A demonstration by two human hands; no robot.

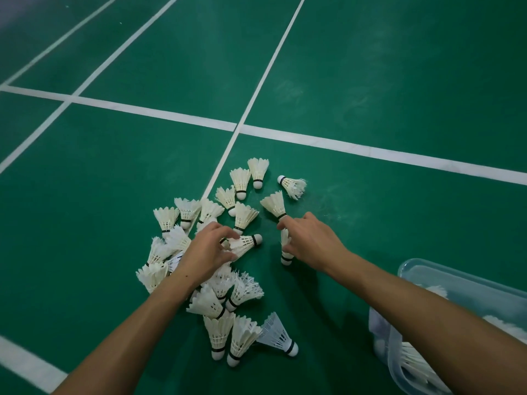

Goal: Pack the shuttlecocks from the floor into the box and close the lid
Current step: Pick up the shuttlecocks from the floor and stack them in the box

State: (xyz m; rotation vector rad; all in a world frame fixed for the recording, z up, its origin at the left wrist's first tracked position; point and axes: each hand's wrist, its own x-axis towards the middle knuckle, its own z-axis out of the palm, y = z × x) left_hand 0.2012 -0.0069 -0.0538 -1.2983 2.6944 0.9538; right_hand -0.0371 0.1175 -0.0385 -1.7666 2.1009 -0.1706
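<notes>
Green court floor (370, 81) spreads under us, the translucent box (445, 280) at our right with some shuttlecocks already inside. The pile of shuttlecocks (216, 280) lies between our arms. Our left hand (206, 252) curls round one shuttlecock (245, 243); our right hand (310, 238) pinches another (285, 252). We should grip near the corks, sparing the feathers.
</notes>
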